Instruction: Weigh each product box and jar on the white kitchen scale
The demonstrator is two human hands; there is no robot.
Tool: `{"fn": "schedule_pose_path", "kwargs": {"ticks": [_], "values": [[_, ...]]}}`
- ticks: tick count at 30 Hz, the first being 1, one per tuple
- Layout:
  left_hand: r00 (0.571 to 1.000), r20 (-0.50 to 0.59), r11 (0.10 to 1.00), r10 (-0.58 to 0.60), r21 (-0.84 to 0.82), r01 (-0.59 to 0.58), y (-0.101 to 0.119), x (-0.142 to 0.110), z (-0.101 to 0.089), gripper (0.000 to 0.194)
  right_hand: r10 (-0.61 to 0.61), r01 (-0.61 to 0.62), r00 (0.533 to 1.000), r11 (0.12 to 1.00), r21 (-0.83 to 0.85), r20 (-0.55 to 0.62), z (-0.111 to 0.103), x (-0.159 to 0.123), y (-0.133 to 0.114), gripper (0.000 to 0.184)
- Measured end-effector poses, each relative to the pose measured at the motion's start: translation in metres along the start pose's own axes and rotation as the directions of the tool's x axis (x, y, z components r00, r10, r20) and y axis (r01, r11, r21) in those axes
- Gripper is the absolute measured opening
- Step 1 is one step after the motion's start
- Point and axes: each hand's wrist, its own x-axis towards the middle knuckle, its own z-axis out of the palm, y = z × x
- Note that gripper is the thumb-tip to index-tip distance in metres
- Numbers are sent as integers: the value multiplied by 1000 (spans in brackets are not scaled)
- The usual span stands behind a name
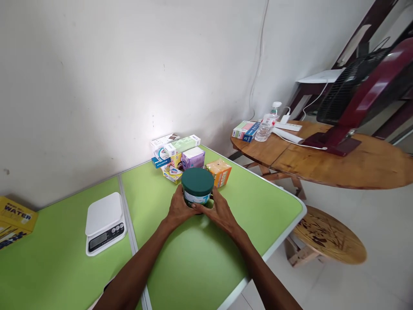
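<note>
Both of my hands are wrapped round a dark green jar [197, 181] with a wide lid and a pale blue and white label. My left hand [180, 206] grips its left side, and my right hand [219, 209] grips its right side, with the thumbs meeting low at the front. The jar is upright over the green table [193, 249]; whether its base touches the top is hidden by my hands. Just behind it are an orange tissue pack [220, 172], a purple tissue pack [192, 158] and a pile of small boxes [163, 151].
A white kitchen scale [106, 221] stands to the left, with a yellow box [16, 221] beyond it. On the right, a wooden table [371, 161] bears a fan [361, 99], a water bottle [267, 125] and boxes [245, 130]. A wooden stool [332, 234] stands below.
</note>
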Motion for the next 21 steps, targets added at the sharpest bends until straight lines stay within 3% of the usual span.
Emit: {"fn": "schedule_pose_path", "kwargs": {"ticks": [4, 8, 13, 21], "values": [[999, -36, 999, 35, 14, -34, -9, 18, 8, 91, -27, 20, 996, 997, -74, -90, 5, 8, 18, 76], [994, -86, 992, 67, 115, -57, -12, 29, 18, 88, -11, -37, 978, 975, -221, -210, 11, 7, 35, 75], [993, -107, 973, 53, 231, -27, -11, 22, 28, 79, -6, -73, 975, 936, -345, -224, 10, -2, 39, 71], [999, -32, 984, -16, 176, 21, -11, 17, 36, 85, -8, -117, 962, 891, -438, -273, 5, -8, 34, 79]]}}
